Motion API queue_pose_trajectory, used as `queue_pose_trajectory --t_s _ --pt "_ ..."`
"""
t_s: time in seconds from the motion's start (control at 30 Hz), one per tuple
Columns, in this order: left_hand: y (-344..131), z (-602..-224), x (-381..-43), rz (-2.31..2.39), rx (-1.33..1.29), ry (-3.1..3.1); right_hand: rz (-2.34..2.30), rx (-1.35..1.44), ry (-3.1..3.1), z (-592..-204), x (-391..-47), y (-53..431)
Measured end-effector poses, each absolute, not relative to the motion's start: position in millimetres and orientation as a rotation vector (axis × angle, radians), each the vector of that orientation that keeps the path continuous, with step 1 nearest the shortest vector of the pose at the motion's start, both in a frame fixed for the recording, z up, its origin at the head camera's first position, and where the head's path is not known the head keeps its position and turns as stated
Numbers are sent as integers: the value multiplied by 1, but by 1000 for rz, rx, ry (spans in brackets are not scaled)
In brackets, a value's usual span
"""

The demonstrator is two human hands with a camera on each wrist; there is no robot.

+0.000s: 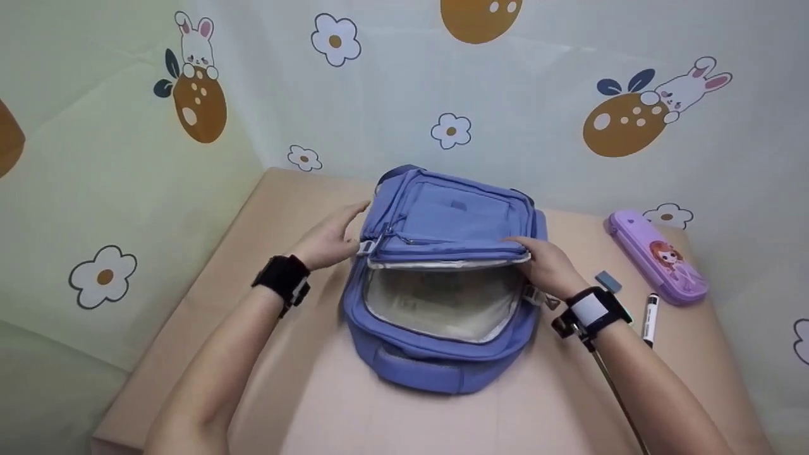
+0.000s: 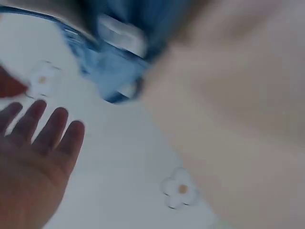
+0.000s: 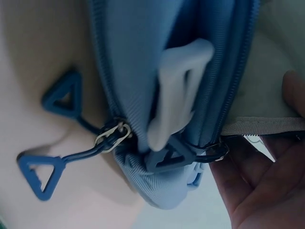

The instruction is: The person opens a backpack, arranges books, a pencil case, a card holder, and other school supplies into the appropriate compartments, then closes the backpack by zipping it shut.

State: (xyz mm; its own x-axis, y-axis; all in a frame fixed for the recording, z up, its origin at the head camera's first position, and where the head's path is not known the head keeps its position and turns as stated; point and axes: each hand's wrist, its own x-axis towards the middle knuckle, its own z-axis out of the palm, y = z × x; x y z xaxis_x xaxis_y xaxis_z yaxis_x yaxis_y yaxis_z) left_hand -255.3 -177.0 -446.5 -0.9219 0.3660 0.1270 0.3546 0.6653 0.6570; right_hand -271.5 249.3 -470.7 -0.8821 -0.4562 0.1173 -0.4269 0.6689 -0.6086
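Observation:
A blue backpack [image 1: 417,373] lies on the table with its main compartment unzipped and its front panel [image 1: 464,212] folded up and away. Pale lining [image 1: 436,306] shows inside. At the panel's right corner, my right hand [image 1: 548,268] grips the edge between thumb and fingers; the right wrist view shows the fingers [image 3: 243,171] behind the lined edge. Close by hang blue triangular zipper pulls [image 3: 66,95] and a pale plastic buckle [image 3: 178,90]. My left hand [image 1: 325,243] is beside the backpack's left side, fingers extended and nothing held, as the left wrist view also shows.
Right of the backpack lie a purple pencil case [image 1: 657,259] with a cartoon girl, a small blue-grey block [image 1: 608,282] and a white marker [image 1: 650,319] with black ends. A patterned curtain [image 1: 392,95] stands behind the beige table [image 1: 303,392].

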Motion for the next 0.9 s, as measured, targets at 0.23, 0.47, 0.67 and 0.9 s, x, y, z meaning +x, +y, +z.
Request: queue_pose_trajectory --t_s 0.23,0.47,0.67,0.9 --pt "-159 -468 -282 866 808 2838 -1166 -695 2748 -467 -280 252" --pt "-141 -475 -296 1111 874 2827 -1392 -463 2594 -468 -287 254" --pt "-137 -471 -289 1228 636 2787 -1384 -349 2569 -463 -288 251" --pt "-133 -471 -289 1343 557 2721 -1325 -295 2562 -457 -291 250"
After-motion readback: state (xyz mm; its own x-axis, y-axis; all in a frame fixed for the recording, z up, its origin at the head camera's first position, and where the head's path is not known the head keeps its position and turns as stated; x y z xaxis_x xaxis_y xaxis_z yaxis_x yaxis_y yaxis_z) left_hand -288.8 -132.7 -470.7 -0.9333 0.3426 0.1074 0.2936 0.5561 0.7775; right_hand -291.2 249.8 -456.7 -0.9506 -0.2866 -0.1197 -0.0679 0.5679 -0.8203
